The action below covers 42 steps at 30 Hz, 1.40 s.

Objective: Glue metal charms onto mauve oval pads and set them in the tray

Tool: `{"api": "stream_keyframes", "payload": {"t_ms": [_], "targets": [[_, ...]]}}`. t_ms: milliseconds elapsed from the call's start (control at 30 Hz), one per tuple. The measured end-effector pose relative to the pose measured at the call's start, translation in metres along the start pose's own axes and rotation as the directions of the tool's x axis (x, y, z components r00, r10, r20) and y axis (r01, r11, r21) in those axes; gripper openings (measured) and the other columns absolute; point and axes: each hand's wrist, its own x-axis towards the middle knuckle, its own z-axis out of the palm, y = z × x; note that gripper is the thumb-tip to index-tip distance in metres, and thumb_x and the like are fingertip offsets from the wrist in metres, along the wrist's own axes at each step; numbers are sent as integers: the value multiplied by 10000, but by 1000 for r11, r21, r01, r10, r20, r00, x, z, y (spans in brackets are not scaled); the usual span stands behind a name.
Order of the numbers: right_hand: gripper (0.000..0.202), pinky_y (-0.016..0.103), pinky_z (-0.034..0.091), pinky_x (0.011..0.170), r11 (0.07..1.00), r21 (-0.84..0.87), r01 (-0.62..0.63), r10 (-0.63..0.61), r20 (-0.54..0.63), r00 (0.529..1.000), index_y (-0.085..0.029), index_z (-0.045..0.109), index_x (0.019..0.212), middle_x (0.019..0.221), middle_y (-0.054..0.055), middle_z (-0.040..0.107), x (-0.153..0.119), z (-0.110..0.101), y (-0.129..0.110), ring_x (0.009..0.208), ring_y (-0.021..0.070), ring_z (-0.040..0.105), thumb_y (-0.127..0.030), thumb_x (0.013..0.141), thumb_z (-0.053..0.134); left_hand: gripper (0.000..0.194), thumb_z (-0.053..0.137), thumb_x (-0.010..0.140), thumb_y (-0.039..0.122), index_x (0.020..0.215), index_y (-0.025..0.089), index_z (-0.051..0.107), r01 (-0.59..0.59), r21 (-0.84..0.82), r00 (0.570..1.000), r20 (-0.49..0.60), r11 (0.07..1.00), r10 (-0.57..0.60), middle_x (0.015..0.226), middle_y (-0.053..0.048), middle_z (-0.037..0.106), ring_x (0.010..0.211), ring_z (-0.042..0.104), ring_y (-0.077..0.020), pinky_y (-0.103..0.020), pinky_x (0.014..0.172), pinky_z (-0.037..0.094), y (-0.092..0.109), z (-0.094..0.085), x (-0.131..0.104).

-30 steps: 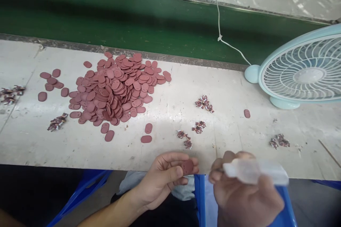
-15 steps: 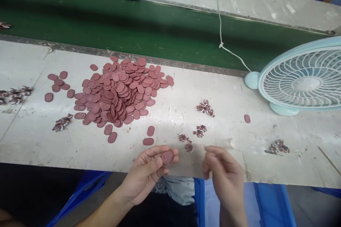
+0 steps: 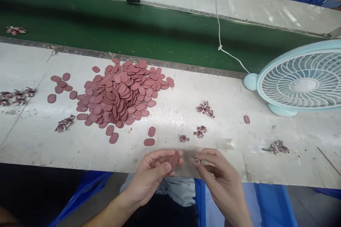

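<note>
Over the near edge of the white table, my left hand [image 3: 154, 172] pinches a reddish-brown oval disc [image 3: 174, 160] between thumb and fingers. Just to its right, my right hand [image 3: 220, 177] is closed on a small brown and white figurine [image 3: 196, 161], held at the thumb and index fingertips. The two held pieces are close but apart. Beyond my hands lie more small figurines [image 3: 183, 138] in little clusters. Two loose oval discs [image 3: 149, 142] rest ahead of my left hand. A large heap of the same discs [image 3: 117, 94] covers the table's left middle.
A pale blue fan [image 3: 303, 81] stands at the right, its white cable [image 3: 220, 47] crossing the green belt [image 3: 170, 35] behind the table. More figurines lie at the far left [image 3: 18, 95] and right [image 3: 279, 147]. A blue crate [image 3: 274, 202] sits below the table edge.
My right hand has picked up a figurine from the nearest cluster and moved left towards the disc. The disc in my left hand has tilted. On the belt, figurines have moved right.
</note>
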Motion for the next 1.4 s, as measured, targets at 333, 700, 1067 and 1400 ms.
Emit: {"api": "stream_keyframes", "payload": {"t_ms": [333,700,1067,1400], "targets": [[166,258,621,638,959,274,-66,42,92,995,-315,805,1022,908,35,773,-9,12,-25,720,162,709,-237,888,744,253,854,767,204,1013,226,799,-93,81,993,80,992,87,1164,-73,795,1021,750,-222,-308,866,586,-6,12,1],[127,232,608,672,978,206,-2,-21,110,994,-290,766,999,924,10,750,-4,13,-26,771,145,716,-223,900,723,127,868,739,205,720,172,747,-71,63,997,23,996,69,1008,-62,802,872,730,-185,-264,738,549,-12,17,3],[70,258,601,692,909,391,-142,85,159,984,-262,754,957,824,-4,709,-4,16,-24,720,135,682,-249,888,745,135,857,751,258,658,187,789,-91,86,995,-26,992,93,837,-63,789,811,706,-195,-297,747,542,-13,27,-1],[92,260,619,694,876,465,-128,90,104,991,-249,765,978,855,32,770,-4,26,-15,738,159,728,-262,888,748,134,822,794,241,682,184,775,-143,147,987,-57,979,153,1069,-84,800,971,724,-233,-310,827,558,-23,22,0]]}}
